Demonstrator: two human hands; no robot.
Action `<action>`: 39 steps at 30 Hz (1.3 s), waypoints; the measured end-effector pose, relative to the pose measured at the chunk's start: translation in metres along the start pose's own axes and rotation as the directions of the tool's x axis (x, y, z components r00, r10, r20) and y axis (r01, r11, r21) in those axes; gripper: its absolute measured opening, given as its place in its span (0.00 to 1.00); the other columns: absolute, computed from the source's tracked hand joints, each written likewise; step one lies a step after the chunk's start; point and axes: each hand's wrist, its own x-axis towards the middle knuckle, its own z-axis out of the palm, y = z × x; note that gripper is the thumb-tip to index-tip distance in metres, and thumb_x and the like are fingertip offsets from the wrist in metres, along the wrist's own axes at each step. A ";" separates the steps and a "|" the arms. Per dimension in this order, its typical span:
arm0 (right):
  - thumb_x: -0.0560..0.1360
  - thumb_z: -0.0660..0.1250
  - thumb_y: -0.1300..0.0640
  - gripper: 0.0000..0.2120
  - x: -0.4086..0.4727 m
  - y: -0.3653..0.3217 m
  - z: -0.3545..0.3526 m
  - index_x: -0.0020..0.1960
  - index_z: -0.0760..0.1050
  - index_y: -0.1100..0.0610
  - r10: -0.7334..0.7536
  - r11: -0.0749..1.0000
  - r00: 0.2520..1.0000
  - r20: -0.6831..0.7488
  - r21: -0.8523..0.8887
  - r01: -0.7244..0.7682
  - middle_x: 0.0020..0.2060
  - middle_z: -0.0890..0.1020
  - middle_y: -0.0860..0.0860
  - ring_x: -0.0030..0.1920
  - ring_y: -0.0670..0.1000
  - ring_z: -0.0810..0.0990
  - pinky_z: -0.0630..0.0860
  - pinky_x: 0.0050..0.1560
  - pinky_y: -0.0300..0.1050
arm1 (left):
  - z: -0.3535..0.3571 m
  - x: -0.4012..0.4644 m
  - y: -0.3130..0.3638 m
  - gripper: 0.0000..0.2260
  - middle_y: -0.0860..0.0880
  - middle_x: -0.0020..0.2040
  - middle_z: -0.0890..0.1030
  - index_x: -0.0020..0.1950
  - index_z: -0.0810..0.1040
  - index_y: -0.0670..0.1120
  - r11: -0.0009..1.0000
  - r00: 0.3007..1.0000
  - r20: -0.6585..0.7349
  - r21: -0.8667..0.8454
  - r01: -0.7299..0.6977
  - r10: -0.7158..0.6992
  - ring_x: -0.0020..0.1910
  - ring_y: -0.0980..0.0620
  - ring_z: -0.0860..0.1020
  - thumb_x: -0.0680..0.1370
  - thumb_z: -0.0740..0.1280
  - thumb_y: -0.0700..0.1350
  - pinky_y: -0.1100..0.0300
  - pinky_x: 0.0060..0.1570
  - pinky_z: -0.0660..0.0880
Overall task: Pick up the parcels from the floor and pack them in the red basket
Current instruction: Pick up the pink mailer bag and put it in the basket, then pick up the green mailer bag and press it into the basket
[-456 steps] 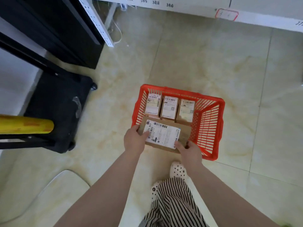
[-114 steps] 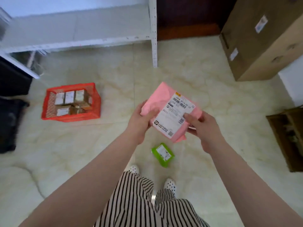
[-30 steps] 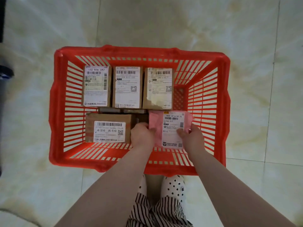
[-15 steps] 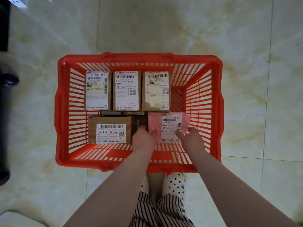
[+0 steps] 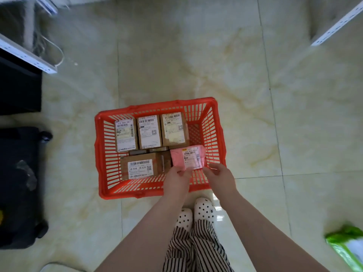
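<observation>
Both my bare forearms reach down over the near rim of the red basket (image 5: pixel 102 154) on the pale tiled floor (image 5: pixel 255 114). My left hand (image 5: pixel 177 178) hangs above the near wall with fingers loosely curled, its fingertips at the lower left corner of the pink parcel (image 5: pixel 187 158); I cannot tell whether they still pinch it. My right hand (image 5: pixel 221 174) is spread and holds nothing, just beside the parcel's lower right corner.

The pink parcel lies label-up in the basket's near right corner, beside the wide brown box (image 5: pixel 140 166), with 3 brown boxes (image 5: pixel 150 131) in a row behind. A green parcel (image 5: pixel 347 244) lies on the floor at far right, well apart from the basket.

Compared with 0.5 s ago, my view has pulled up and back: the basket looks smaller, and both hands have drawn toward the rim, the right one off the parcel.
</observation>
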 end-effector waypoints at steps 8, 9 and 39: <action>0.76 0.69 0.56 0.09 -0.125 0.014 -0.115 0.54 0.79 0.58 0.110 0.904 0.993 -0.049 0.420 -0.080 0.44 0.84 0.57 0.45 0.55 0.83 0.81 0.54 0.55 | 0.007 -0.151 0.068 0.12 0.42 0.50 0.82 0.58 0.77 0.40 0.997 0.977 0.199 -0.035 -0.071 0.076 0.44 0.50 0.79 0.79 0.64 0.46 0.56 0.48 0.77; 0.76 0.69 0.56 0.09 -0.139 0.022 -0.133 0.54 0.79 0.58 0.120 0.883 0.991 -0.051 0.461 -0.083 0.45 0.84 0.57 0.45 0.55 0.83 0.81 0.52 0.53 | 0.017 -0.170 0.073 0.10 0.43 0.48 0.81 0.56 0.77 0.40 0.997 0.970 0.231 -0.030 -0.074 0.079 0.41 0.52 0.79 0.80 0.64 0.45 0.59 0.44 0.75; 0.75 0.70 0.56 0.14 -0.239 0.450 -0.587 0.58 0.77 0.61 0.508 0.460 0.818 -0.269 0.888 0.006 0.43 0.81 0.56 0.43 0.54 0.80 0.78 0.44 0.44 | 0.529 -0.455 0.038 0.17 0.42 0.54 0.81 0.64 0.75 0.39 0.893 0.812 0.574 0.307 -0.329 0.102 0.47 0.50 0.80 0.78 0.67 0.47 0.57 0.47 0.77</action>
